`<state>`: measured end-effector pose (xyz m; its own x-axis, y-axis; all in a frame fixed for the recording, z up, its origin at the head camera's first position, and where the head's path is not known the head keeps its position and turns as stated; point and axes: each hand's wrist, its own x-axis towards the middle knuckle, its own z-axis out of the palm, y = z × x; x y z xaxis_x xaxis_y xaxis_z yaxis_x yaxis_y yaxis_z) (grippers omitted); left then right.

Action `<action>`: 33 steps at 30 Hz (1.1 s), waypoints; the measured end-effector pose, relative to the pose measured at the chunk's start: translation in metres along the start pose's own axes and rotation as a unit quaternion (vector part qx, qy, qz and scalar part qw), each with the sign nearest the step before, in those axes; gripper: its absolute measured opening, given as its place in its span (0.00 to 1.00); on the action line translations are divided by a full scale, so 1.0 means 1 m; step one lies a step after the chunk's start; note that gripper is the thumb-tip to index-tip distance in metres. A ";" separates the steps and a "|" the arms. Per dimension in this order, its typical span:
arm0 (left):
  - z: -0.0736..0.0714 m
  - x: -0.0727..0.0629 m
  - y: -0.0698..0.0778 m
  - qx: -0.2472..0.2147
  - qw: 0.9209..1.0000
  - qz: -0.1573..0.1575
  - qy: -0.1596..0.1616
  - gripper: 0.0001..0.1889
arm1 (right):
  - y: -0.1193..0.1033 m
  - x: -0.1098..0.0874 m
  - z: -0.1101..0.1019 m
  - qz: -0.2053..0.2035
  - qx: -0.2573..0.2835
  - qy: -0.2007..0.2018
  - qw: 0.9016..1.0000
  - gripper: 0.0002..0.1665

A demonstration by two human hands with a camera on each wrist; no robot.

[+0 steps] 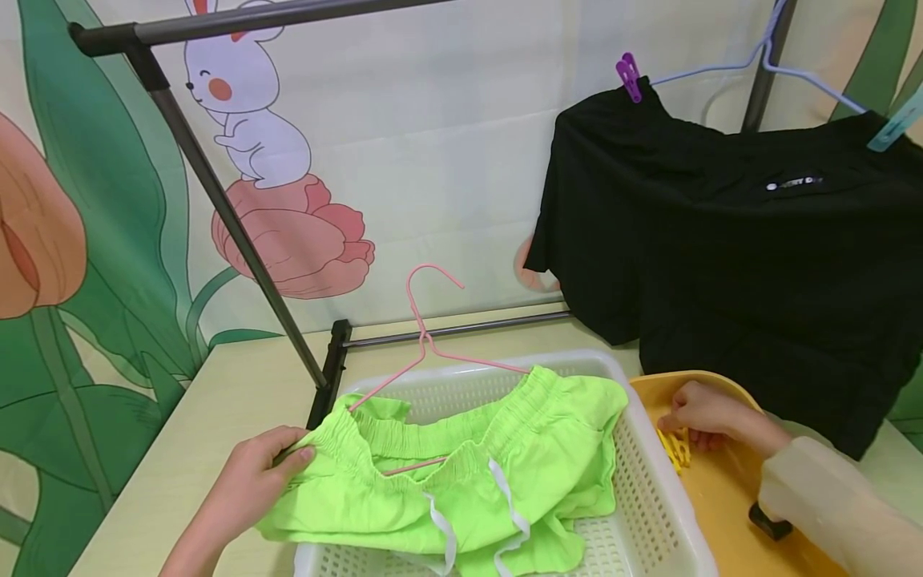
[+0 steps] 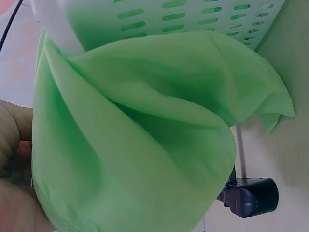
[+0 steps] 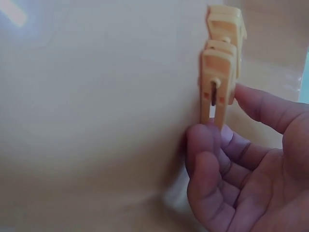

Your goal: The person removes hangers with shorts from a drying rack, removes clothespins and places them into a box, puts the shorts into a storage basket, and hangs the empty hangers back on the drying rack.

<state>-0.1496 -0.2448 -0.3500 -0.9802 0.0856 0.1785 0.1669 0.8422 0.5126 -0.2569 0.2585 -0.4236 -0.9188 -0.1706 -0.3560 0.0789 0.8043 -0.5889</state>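
Bright green shorts with white drawstrings lie over a white basket, and a pink hanger passes inside their elastic waistband. My left hand pinches the waistband at its left corner, thumb in front. In the left wrist view, folds of the shorts hide most of the left hand. Inside an orange basin, my right hand holds yellow clothespins. The right wrist view shows two clothespins one behind the other, with curled fingers of the right hand at their lower ends.
The white basket stands beside the orange basin. Black shorts hang at the right from a blue hanger, with a purple clothespin and a blue one. A dark metal rack stands behind and to the left.
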 end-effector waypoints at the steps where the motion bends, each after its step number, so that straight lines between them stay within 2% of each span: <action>1: 0.000 0.000 0.000 0.000 1.000 0.000 0.000 0.07 | 0.000 0.000 0.000 0.000 0.001 0.000 1.000 0.18; 12: 0.000 0.001 0.001 -0.001 1.000 -0.010 -0.002 0.07 | -0.003 -0.004 -0.010 0.013 0.020 -0.009 1.000 0.19; 33: 0.000 -0.001 0.002 -0.006 1.000 -0.010 0.006 0.06 | -0.019 -0.016 -0.038 -0.054 0.073 -0.031 0.995 0.23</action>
<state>-0.1483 -0.2431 -0.3490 -0.9819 0.0626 0.1788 0.1493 0.8368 0.5267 -0.2586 0.2675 -0.3789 -0.8994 -0.2906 -0.3264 0.0400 0.6890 -0.7237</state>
